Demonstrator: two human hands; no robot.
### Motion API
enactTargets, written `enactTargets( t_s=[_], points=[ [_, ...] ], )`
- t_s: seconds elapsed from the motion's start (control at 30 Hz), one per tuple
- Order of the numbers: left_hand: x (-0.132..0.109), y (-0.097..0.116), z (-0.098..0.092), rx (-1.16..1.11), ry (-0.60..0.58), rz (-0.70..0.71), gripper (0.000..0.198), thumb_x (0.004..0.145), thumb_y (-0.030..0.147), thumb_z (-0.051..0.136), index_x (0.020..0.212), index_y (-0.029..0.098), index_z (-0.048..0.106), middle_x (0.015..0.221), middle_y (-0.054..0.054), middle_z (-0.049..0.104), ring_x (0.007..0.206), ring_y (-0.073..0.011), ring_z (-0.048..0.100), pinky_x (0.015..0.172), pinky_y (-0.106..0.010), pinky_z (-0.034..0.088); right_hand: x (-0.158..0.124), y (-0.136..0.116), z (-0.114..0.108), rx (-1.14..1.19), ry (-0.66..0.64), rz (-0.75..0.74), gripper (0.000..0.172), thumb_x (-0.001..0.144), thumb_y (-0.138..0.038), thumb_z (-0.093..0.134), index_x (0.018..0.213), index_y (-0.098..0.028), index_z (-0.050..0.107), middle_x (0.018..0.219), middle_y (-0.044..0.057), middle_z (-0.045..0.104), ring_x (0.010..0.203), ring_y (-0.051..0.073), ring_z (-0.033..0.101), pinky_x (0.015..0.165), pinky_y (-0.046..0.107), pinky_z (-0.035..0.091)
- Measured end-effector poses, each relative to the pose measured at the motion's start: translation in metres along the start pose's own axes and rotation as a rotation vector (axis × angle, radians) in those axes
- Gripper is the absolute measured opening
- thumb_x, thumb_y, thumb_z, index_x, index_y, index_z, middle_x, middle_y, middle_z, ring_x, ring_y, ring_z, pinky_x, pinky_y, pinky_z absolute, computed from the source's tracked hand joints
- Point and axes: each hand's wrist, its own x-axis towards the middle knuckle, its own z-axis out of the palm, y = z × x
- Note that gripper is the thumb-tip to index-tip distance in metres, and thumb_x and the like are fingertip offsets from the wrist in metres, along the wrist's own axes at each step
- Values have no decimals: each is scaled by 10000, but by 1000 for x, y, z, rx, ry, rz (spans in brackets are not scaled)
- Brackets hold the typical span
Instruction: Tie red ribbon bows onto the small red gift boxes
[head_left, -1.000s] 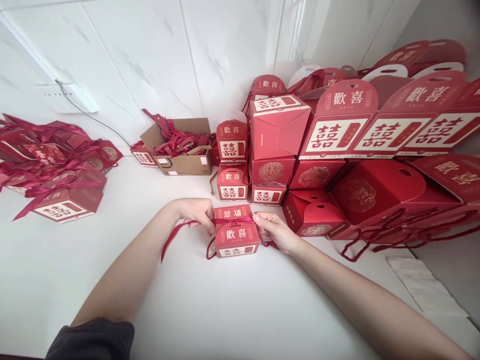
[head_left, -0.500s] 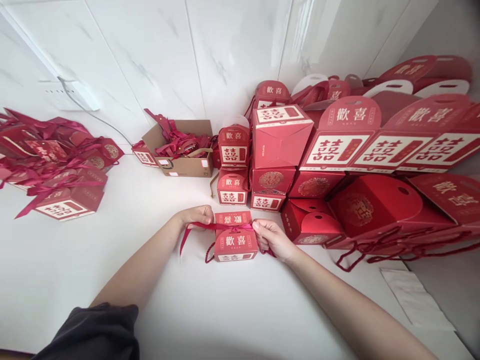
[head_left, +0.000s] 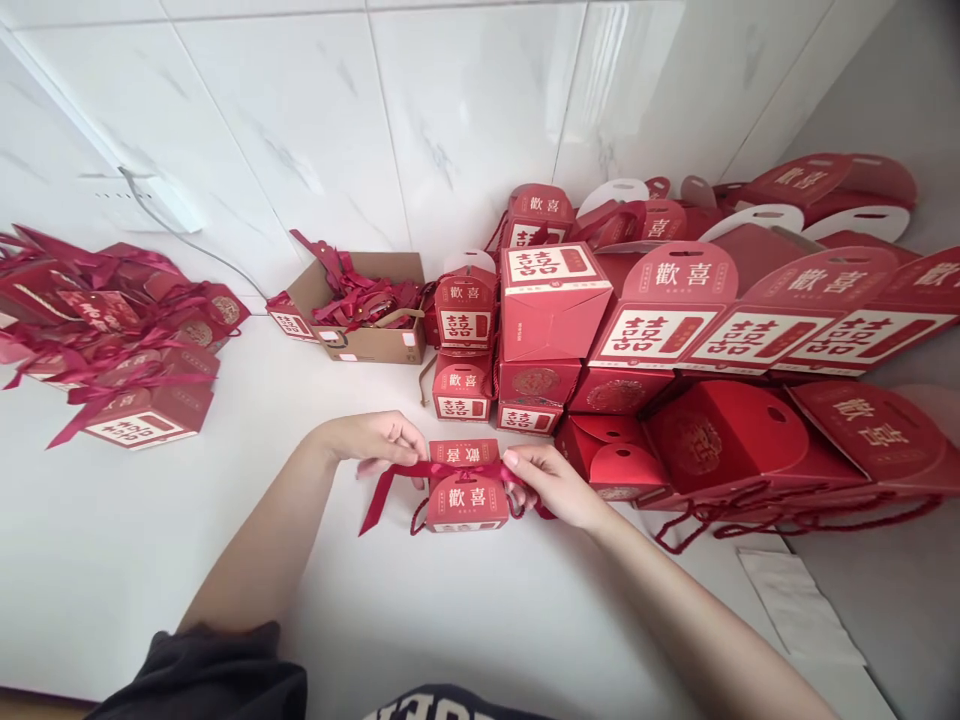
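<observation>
A small red gift box (head_left: 466, 495) with gold characters sits on the white floor (head_left: 225, 520) in front of me. A dark red ribbon (head_left: 420, 472) runs across its top, and one loose tail hangs down to the left. My left hand (head_left: 379, 440) pinches the ribbon at the box's left side. At the box's right side my right hand (head_left: 546, 484) pinches the other end. A red cord handle loops out below the box at its left corner.
Stacks of larger red boxes (head_left: 675, 330) fill the right side against the tiled wall. An open cardboard carton (head_left: 365, 318) full of red ribbons stands behind. A pile of ribbon-tied boxes (head_left: 120, 340) lies at the left. A white paper sheet (head_left: 799, 605) lies at the right.
The view has tilted down a little. Both hands have stayed on the ribbon ends, with the ribbon now drawn across the top of the box and its left tail hanging shorter.
</observation>
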Motion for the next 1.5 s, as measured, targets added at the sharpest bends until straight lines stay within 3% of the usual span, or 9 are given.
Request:
enactTargets(
  t_s=[0.1, 0.23, 0.37, 0.73, 1.17, 1.27, 1.37, 1.43, 1.5],
  points=[
    [-6, 23, 33, 26, 230, -112, 397, 819, 538, 636, 899, 151, 674, 595, -24, 659, 442, -115, 597, 444, -181, 440, -3, -13, 5, -201, -25, -50, 451, 890, -547, 562, 638, -181, 489, 535, -37, 490, 484, 91, 468, 487, 218, 332],
    [-2, 25, 77, -15, 460, -86, 416, 798, 547, 654, 729, 140, 609, 585, -23, 635, 463, -118, 574, 458, -209, 437, -6, -14, 9, -224, -65, -66, 456, 903, -541, 543, 629, -186, 463, 554, -37, 472, 510, 88, 406, 509, 225, 315],
    [1, 13, 99, -103, 613, 44, 379, 849, 481, 627, 692, 141, 571, 562, 25, 554, 491, -81, 510, 496, -194, 401, -14, -7, 8, -132, -77, -23, 462, 911, -532, 539, 617, -185, 456, 548, -41, 469, 484, 80, 404, 491, 224, 319],
    [13, -24, 97, -168, 509, 197, 423, 879, 462, 596, 625, 163, 437, 502, 39, 510, 427, -63, 435, 431, -191, 313, -29, 26, 16, -3, 87, -32, 466, 906, -542, 541, 605, -196, 460, 522, -36, 456, 512, 105, 420, 522, 242, 325],
    [-2, -49, 72, -242, 368, 103, 398, 841, 472, 638, 640, 144, 537, 412, 32, 516, 338, -64, 424, 389, -179, 308, -38, 31, 12, 61, 64, 17, 468, 891, -557, 552, 606, -190, 485, 540, -21, 457, 556, 126, 466, 533, 249, 314],
    [-2, -46, 77, -304, 278, 104, 389, 825, 506, 649, 720, 138, 580, 470, 12, 584, 336, -74, 458, 399, -191, 359, -41, 25, 12, 42, 49, 37, 484, 911, -576, 499, 631, -181, 516, 566, -9, 471, 542, 120, 440, 506, 247, 277],
    [-4, -33, 89, -347, 301, 164, 394, 802, 511, 679, 767, 124, 620, 718, -66, 698, 594, -136, 648, 566, -224, 489, -44, 21, 14, -27, 52, -10, 468, 947, -550, 447, 674, -180, 532, 604, 1, 509, 546, 118, 434, 525, 253, 296],
    [-8, -24, 95, -315, 363, 186, 399, 826, 510, 653, 745, 121, 620, 751, -84, 706, 645, -142, 654, 552, -210, 475, -45, 18, 15, -87, 78, -27, 432, 941, -518, 489, 667, -184, 508, 626, -3, 500, 572, 119, 431, 551, 255, 308],
    [-12, -19, 97, -245, 444, 134, 395, 850, 498, 624, 718, 126, 600, 694, -75, 699, 514, -99, 575, 412, -172, 358, -46, 17, 17, -133, 98, -22, 408, 918, -499, 545, 659, -188, 489, 622, -13, 468, 584, 119, 410, 562, 254, 307]
  ],
)
